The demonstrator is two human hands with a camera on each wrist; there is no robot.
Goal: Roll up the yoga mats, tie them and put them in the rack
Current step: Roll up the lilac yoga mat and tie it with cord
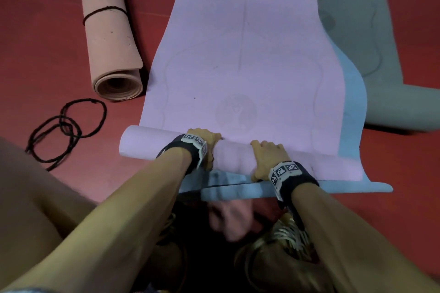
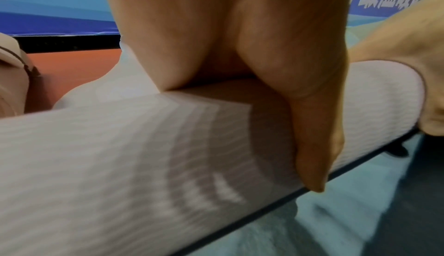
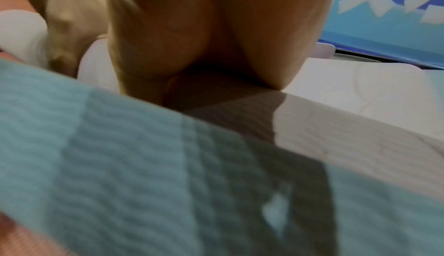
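The left hand (image 1: 205,145) and right hand (image 1: 267,158) both curl over the lilac mat's roll (image 1: 228,157), whose long axis runs left to right on the floor; the unrolled length stretches straight ahead, away from the person.

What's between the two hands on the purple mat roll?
Only bare roll: the left hand and right hand grip it apart, nothing between them. Head view shows it.
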